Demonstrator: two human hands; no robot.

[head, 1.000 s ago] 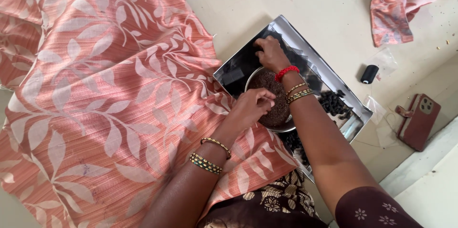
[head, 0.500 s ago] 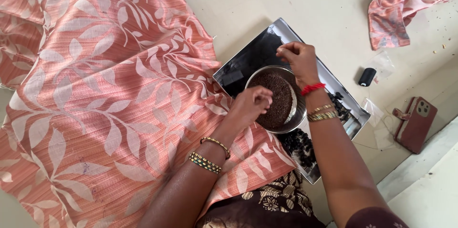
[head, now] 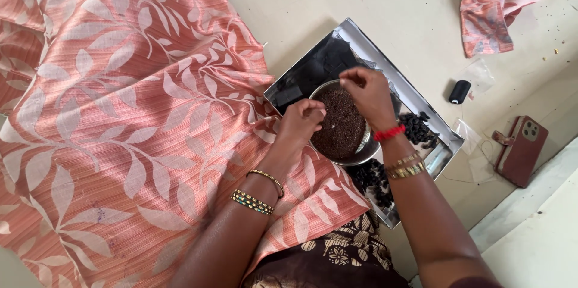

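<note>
— Right, where are we?

— Picking from the bowl. The steel bowl [head: 342,122] of fine dark grains sits in the middle of the silver tray [head: 448,143], and both hands are at it. The right hand [head: 367,92] hovers over the bowl's far rim, fingertips drawn into a tight pinch. Whatever is between them is too small to make out.

— And the other one?

— The left hand [head: 301,120] rests at the bowl's left rim, fingers curled in close together, right where the peach leaf-print fabric [head: 132,119] laps against the tray's near-left edge. I cannot tell whether it holds anything.

— What does the next move ask for, in your view?

— A steady, narrow pinch, I'd say. The grains are tiny, and any carry across the rim to the fabric needs care not to tip the bowl.

— Any change from a second ago?

— Yes. Then the right wrist lay across the bowl and hid most of it. Now the arm has swung to the right side and the contents show plainly. The left hand has barely shifted.

— Anything else about?

— Clumps of dark pieces [head: 418,128] along the tray's right edge. Off the tray lie a black spool [head: 459,91] and a phone in a reddish case [head: 521,149].
</note>
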